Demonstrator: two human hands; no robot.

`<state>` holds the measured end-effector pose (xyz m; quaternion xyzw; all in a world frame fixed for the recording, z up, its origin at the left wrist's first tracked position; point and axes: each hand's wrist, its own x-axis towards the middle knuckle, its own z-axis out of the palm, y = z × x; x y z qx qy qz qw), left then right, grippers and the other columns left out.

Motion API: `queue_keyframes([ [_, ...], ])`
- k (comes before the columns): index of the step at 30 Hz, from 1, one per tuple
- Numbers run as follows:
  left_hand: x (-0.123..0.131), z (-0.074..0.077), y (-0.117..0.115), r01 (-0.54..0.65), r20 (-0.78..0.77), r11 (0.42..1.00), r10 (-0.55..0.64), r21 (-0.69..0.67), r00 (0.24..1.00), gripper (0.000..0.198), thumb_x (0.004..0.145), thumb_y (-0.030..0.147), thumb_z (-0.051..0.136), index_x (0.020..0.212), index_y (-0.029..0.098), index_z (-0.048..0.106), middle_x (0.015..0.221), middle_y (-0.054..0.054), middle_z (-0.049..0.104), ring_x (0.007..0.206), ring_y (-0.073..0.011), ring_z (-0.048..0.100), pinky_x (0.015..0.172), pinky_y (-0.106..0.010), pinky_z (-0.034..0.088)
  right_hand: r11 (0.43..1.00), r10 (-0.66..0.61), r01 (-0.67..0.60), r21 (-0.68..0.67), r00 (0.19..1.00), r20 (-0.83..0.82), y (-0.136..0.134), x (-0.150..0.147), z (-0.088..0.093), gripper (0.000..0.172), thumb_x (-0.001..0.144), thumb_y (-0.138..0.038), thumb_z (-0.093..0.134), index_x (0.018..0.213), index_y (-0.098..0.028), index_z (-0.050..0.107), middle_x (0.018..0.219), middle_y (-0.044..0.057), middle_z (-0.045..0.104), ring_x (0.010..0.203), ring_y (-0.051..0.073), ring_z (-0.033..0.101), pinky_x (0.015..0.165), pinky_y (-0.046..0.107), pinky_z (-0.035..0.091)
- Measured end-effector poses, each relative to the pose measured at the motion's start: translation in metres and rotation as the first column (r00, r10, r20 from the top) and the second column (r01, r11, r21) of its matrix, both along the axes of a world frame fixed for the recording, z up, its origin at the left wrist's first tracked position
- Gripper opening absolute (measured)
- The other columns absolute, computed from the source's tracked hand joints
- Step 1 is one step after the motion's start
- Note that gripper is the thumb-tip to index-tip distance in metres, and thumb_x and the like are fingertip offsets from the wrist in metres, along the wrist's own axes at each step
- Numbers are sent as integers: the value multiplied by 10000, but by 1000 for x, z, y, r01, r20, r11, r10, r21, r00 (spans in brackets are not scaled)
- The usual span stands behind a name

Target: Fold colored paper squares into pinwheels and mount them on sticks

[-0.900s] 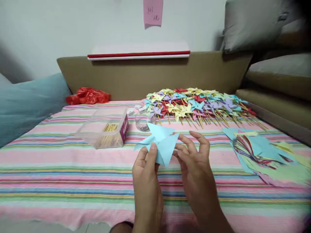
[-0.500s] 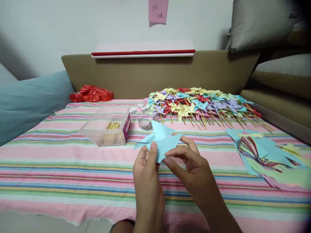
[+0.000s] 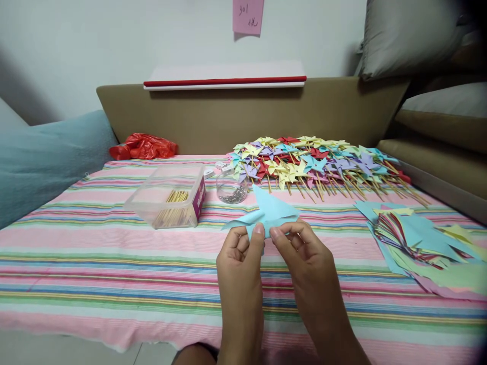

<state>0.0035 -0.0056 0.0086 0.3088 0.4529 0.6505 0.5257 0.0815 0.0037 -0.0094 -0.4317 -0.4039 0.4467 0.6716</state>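
A light blue folded paper piece (image 3: 271,212) is held just above the striped cloth (image 3: 114,263). My left hand (image 3: 240,268) pinches its lower edge with thumb and fingers. My right hand (image 3: 308,263) pinches the same edge right beside it, fingers curled. Both hands are closed on the paper, thumbs almost touching. Behind it lies a big heap of finished paper pinwheels (image 3: 312,162) on wooden sticks.
A clear plastic box of wooden sticks (image 3: 171,197) stands at left centre, with a small clear jar of pins (image 3: 230,190) beside it. Cut coloured paper sheets (image 3: 418,238) lie at the right. A red plastic bag (image 3: 143,147) sits at the back left, a blue cushion (image 3: 45,162) further left.
Both hands have moved slightly right and closer together. The right hand went from open fingers to a pinch on the blue paper, which now lies flatter.
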Motion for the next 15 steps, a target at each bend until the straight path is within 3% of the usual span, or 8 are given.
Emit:
queue_keyframes([
  [8, 2, 2, -1, 11, 13, 1000, -12, 15, 1000, 173, 838, 310, 741, 829, 177, 631, 659, 44, 547, 693, -114, 531, 696, -219, 449, 999, -31, 29, 33, 998, 47, 3, 1, -5, 202, 794, -362, 779, 784, -215, 641, 858, -13, 559, 750, 120, 598, 686, 252, 520],
  [15, -2, -5, 2, 58, -19, 998, -57, 28, 998, 205, 844, 360, 745, 860, 173, 664, 680, 37, 590, 726, -117, 584, 708, -211, 467, 999, -54, 54, -1, 998, 41, 2, 0, -4, 226, 785, -370, 780, 785, -204, 626, 861, -9, 572, 742, 120, 609, 675, 247, 530],
])
